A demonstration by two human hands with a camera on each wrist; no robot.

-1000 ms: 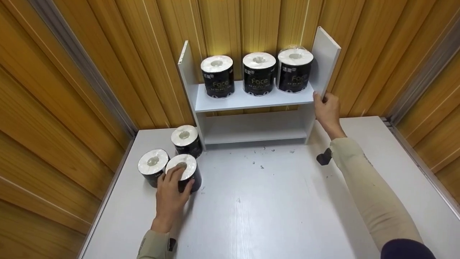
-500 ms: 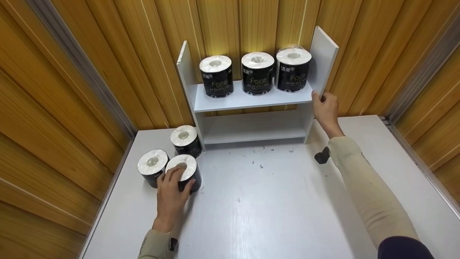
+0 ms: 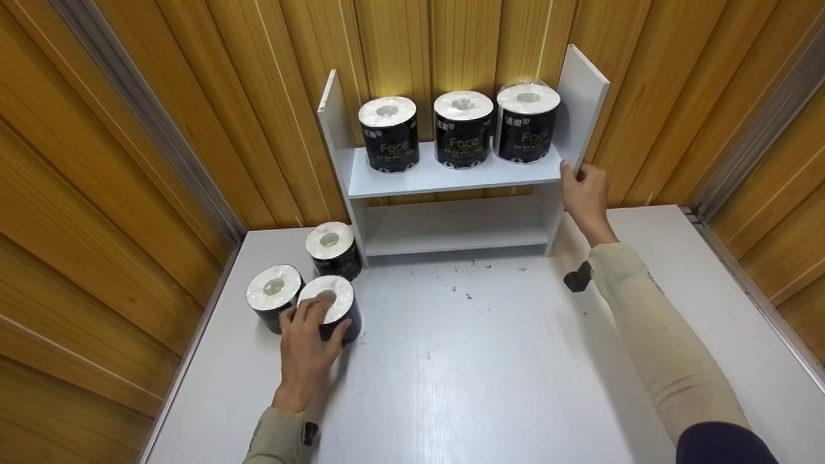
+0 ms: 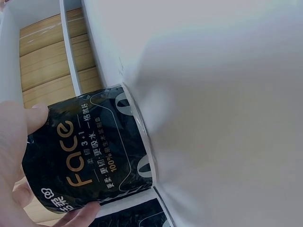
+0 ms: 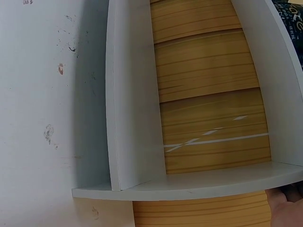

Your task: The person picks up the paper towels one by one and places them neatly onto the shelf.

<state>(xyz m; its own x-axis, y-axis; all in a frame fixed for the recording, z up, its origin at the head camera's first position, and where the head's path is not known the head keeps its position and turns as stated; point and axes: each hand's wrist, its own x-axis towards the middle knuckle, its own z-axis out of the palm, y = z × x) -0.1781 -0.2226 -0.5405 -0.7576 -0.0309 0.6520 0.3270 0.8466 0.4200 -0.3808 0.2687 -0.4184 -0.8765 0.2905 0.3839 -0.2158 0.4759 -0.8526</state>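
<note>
Left hand [image 3: 304, 341] is gripping the front "Face" paper roll [image 3: 343, 307], fingers bending over its white top, thumb pressing the black wrapper. Roll is standing upright on the white table [image 3: 445, 367], forward and left of the shelf unit. Two similar rolls are standing close by: the left paper roll [image 3: 264, 301] just beside it, the rear paper roll [image 3: 336, 258] next to the unit's left side panel [image 3: 336, 132]. Right hand [image 3: 586, 196] is holding the right side panel [image 3: 585, 106] by its front edge, roughly level with the upper shelf [image 3: 451, 182]. Up there, a left-hand roll [image 3: 390, 143], middle roll [image 3: 463, 138] and right-hand roll [image 3: 526, 132] are standing in a row, labels facing forward. Wood-grain wall panels [image 3: 193, 129] are rising behind.
</note>
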